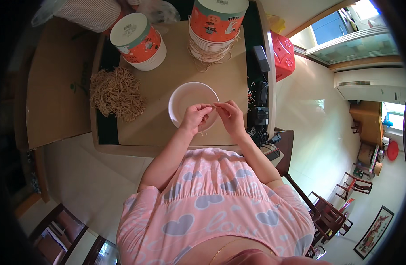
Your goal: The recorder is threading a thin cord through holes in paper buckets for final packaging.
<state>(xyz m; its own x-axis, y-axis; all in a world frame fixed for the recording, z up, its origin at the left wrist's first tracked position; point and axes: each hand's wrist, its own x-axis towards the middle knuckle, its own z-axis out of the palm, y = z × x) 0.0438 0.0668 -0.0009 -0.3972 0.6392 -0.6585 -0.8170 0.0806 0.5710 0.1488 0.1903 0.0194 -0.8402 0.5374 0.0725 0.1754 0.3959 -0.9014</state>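
Note:
A white paper tub (178,99) stands mouth up on a brown board (154,128) in front of me. At its near right rim my left hand (195,118) and my right hand (232,119) meet, fingertips pinched together. Whatever they pinch is too fine to make out. To the left lies a tangled heap of beige cords (116,92). Behind the tub, an orange-and-green printed tub (141,42) sits upside down. A taller stack of similar tubs (217,26) stands farther right, with loose beige cords (209,55) hanging round its lower rims.
Small coloured beads (251,95) lie at the table's right side beside black power adapters (261,115) and cables. A red plastic stool (282,55) stands past that edge. Another stack of tubs (85,15) is at the far left, above a large cardboard box (57,88).

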